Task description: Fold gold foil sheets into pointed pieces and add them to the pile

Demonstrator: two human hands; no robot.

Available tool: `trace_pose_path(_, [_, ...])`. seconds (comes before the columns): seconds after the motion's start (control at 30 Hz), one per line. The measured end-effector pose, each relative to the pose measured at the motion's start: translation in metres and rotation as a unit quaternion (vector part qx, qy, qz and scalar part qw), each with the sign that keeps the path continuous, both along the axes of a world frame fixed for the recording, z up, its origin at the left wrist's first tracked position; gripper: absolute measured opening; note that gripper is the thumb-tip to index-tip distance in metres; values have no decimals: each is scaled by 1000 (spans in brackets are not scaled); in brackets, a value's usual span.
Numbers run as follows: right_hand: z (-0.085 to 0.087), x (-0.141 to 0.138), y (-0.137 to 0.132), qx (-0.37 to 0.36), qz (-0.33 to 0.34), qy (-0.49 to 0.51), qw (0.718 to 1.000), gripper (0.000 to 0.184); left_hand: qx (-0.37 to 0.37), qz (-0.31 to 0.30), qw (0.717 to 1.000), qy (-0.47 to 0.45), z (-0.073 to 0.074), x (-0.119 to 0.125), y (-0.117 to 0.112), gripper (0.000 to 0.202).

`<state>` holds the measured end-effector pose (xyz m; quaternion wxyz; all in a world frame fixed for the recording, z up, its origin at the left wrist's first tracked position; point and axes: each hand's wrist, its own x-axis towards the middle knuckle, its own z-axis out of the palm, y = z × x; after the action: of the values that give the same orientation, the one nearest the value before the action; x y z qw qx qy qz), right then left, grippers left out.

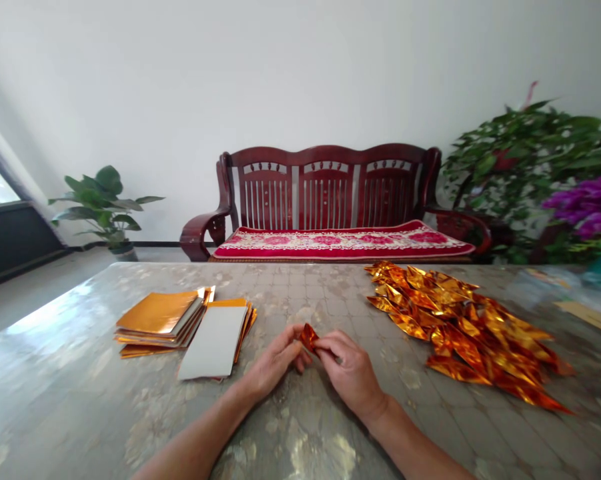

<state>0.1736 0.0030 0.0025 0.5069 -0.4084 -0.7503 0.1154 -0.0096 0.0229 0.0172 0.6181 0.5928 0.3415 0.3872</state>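
A small folded piece of orange-gold foil paper (309,337) is held up between my two hands, above the middle of the table. My left hand (280,357) pinches its left side, fingers curled beneath. On the other side, my right hand (347,370) grips the lower right edge between thumb and forefinger. To the left lie two stacks of foil sheets: one with its gold face up (157,313), the other with its pale grey back up (215,341). A heap of folded foil pieces (460,327), pointed at the ends, spreads out on the right.
The table (145,413) has a patterned, shiny cover. Clear plastic bags (545,287) and tan card strips (587,317) lie at its far right. Beyond it stand a dark red wooden bench (327,193), a potted plant (105,207) and purple flowers (587,207).
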Motion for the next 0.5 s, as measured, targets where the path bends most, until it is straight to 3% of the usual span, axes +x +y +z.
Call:
trace_pose_path(0.2, [3, -2, -2, 1, 4, -3, 1000, 18, -35, 60, 997, -14, -16, 9, 5, 44])
trace_pose_path(0.5, [14, -1, -5, 28, -44, -46, 998, 17, -75, 93, 993, -26, -13, 10, 3, 40])
